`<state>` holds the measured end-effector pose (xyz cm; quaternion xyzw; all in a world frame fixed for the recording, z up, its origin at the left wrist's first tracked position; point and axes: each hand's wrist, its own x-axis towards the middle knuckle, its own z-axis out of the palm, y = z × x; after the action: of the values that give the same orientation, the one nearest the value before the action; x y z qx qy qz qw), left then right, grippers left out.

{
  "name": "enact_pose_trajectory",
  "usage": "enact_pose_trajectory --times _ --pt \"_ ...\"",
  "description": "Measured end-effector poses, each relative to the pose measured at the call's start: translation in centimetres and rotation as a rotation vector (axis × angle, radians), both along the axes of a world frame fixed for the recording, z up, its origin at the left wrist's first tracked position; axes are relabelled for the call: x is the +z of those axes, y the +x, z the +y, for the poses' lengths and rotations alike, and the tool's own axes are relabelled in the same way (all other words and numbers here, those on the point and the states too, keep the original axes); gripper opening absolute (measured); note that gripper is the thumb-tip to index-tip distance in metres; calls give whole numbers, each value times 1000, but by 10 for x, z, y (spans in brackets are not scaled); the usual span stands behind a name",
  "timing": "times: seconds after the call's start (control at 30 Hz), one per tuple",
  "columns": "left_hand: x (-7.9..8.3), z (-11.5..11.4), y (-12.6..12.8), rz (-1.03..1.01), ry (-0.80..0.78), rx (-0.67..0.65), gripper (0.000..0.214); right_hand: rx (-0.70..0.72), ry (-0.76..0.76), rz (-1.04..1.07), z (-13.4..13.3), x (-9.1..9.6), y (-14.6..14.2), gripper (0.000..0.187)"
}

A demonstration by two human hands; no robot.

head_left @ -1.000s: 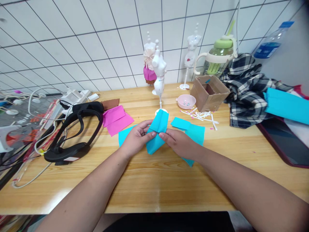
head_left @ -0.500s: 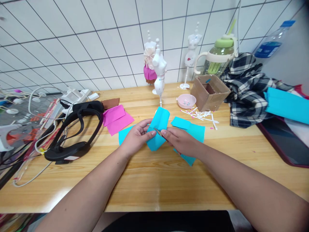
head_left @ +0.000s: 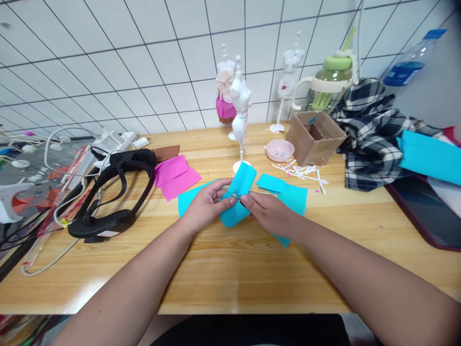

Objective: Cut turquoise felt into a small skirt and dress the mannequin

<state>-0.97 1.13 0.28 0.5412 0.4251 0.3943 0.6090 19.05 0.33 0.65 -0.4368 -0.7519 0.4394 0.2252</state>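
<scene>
A folded piece of blue crepe paper (head_left: 240, 185) is pinched between the thumb and fingers of my left hand (head_left: 211, 199), held up over the table. My right hand (head_left: 265, 207) grips a small pair of scissors (head_left: 239, 198); only the metal blades show, at the paper's middle, and the handles are hidden in the fingers. More blue crepe paper (head_left: 294, 198) lies under and beside my right hand, and another blue sheet (head_left: 190, 199) lies behind my left wrist. Just beyond the held paper stands a white miniature dress form (head_left: 240, 103).
Pink paper (head_left: 176, 178) and a black headset strap (head_left: 135, 192) lie on the left. Behind are two more dress forms, a pink bowl (head_left: 280, 151) with small bits, white paper strips (head_left: 300, 170) and a cardboard box (head_left: 315, 139). A plaid cloth (head_left: 367, 158) and a tablet (head_left: 428, 216) are at right.
The scissor blades look closer together on the paper than before. The held paper has tilted slightly to the right, and the view has shifted a little.
</scene>
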Motion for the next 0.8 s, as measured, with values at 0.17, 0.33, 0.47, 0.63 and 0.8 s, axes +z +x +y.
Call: enact_pose_trajectory --times 0.17,0.33,0.47,0.63,0.8 --pt "-1 -1 0 36 3 -1 60 3 7 -17 -2 2 -3 45" --pt "-2 -1 0 68 37 -27 59 -10 26 -41 -4 5 -4 44" --pt "-4 -2 0 107 81 -8 58 -6 56 -54 -3 4 -5 44" --pt "-4 -2 0 108 100 -4 59 -12 63 -40 -3 2 -5 47" --pt "-5 -2 1 120 102 -11 61 -14 72 -56 -2 0 -6 44"
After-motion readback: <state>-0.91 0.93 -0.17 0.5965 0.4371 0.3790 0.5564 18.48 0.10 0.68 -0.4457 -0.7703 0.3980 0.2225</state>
